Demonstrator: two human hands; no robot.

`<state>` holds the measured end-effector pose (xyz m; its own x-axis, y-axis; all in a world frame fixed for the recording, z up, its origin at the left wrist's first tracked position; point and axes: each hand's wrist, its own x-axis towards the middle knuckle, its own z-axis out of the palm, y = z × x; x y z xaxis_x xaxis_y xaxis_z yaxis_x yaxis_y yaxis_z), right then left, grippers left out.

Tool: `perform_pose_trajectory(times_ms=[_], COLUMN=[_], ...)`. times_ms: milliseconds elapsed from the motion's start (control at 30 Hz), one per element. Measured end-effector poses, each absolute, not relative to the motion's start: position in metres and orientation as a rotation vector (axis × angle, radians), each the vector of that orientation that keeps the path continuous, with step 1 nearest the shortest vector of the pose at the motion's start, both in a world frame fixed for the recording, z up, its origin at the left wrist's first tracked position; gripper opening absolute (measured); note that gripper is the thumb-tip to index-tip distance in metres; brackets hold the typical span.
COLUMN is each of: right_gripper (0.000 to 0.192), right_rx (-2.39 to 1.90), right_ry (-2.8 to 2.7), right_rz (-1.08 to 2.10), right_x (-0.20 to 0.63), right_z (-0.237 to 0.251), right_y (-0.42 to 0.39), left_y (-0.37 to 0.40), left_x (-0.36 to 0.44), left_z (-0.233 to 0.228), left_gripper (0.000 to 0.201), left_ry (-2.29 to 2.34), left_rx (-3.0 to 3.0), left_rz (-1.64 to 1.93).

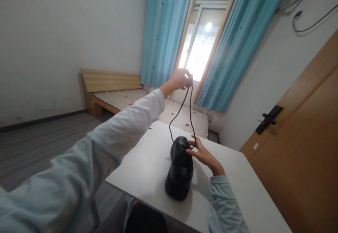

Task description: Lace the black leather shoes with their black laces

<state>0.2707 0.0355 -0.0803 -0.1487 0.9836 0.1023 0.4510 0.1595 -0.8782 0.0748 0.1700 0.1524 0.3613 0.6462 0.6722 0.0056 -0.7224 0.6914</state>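
My left grip [181, 79] is pinched tight on the thin, dark cord shoelaces [190, 109], raised above the glossy black, rounded shoe [181, 172] on the flat white tabletop [148, 166]. My right grip [204, 154], fingers parted, is at the shoe's side; whether it holds a lace, I cannot tell.

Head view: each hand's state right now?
Left hand: closed, holding the laces.
Right hand: open, fingers at the shoe; firm contact can't be told.

Room beside shoe [181, 171], laces [190, 106] above
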Motion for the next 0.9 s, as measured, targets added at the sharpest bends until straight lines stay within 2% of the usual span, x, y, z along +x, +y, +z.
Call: perform_pose_trajectory(times_ms=[167, 267, 500, 600, 900], right_gripper=[0.096, 0.090, 0.026, 0.013, 0.016], right_rx=[-1.362, -1.374, -1.345, -1.302, -1.347], right_ry=[-1.665, -1.671, -1.827, -1.873, -1.825], right_rz=[0.895, 0.763, 0.503, 0.448, 0.389], right_x=[0.264, 0.258, 0.247, 0.237, 0.224], right_z=[-0.076, -0.070, -0.054, -0.051, -0.067], right_y=[0.036, 0.035, 0.032, 0.032, 0.043], left_y=[0.169, 0.165, 0.142, 0.132, 0.133], left_x=[0.066, 0.064, 0.060, 0.058, 0.050], left_z=[0.110, 0.082, 0.024, 0.000, -0.051], left_gripper=[0.008, 0.007, 0.009, 0.012, 0.021], left_ry=[0.814, 0.872, 0.838, 0.766, 0.703], left_rx=[2.071, 2.148, 2.013, 1.923, 1.979], left_rz=[1.285, 1.282, 1.394, 1.325, 1.013])
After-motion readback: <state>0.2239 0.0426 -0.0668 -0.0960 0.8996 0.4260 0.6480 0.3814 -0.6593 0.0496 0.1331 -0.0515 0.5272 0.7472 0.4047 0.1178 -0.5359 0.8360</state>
